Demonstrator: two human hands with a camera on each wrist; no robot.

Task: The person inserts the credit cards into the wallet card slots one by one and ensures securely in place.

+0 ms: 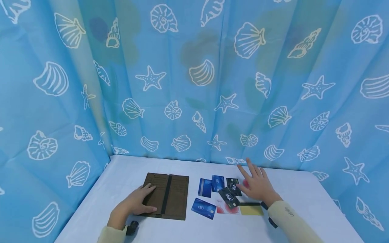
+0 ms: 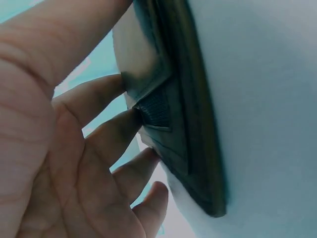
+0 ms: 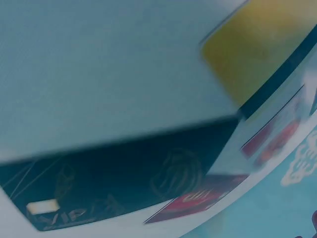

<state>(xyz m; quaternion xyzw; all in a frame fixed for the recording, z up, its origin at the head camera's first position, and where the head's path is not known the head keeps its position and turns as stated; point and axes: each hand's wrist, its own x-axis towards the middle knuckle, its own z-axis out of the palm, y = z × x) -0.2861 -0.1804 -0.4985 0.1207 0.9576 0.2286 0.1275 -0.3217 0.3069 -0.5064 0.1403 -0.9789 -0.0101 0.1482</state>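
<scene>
Your left hand (image 1: 137,201) lies spread on the wallet (image 1: 178,199); your right hand (image 1: 257,186), fingers splayed, seemingly empty, could scatter overlapping cards (image 1: 229,198) by dragging.

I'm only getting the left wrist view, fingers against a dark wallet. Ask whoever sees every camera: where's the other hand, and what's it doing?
Observer: The right hand is spread over the right side of a group of cards; whether it touches any, I can't tell.
Operator: And the wallet, open or folded?
Observer: Open on the white table, with a black strap running down it.
Operator: Do any of the cards overlap?
Observer: Yes, in the head view one black card lies partly over another.
</scene>
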